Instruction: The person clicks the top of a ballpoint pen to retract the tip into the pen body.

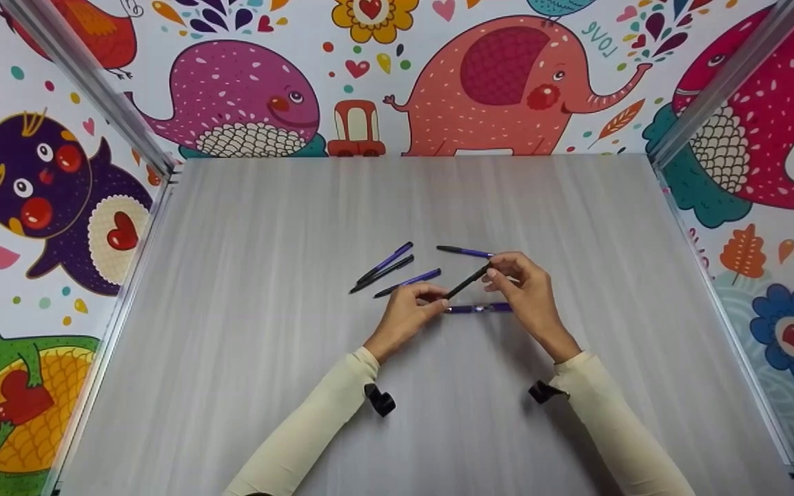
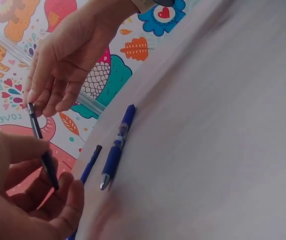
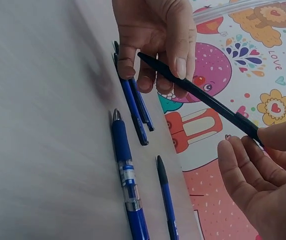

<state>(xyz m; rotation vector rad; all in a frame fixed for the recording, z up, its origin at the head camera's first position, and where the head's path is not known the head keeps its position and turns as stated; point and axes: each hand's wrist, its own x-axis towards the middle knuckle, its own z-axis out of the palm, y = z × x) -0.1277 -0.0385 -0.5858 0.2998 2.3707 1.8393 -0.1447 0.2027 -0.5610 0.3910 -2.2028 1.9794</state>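
A black pen [image 1: 469,281] is held above the table between both hands. My left hand [image 1: 409,313] pinches its tip end between thumb and fingers. At the other end, my right hand [image 1: 526,293] pinches the pen with thumb and fingertips. Below it lies a thicker blue pen [image 3: 128,180] with a clear middle section, partly behind the right hand in the head view. Beyond the hands rests a slim blue pen with a black grip [image 1: 462,251]. Another blue pen [image 1: 411,281] lies just past the left hand.
Farther left on the grey table [image 1: 266,331] lie a blue pen [image 1: 389,257] and a black pen [image 1: 383,273], side by side. Printed walls with cartoon animals and metal frame bars [image 1: 94,89] enclose the table at the back and sides.
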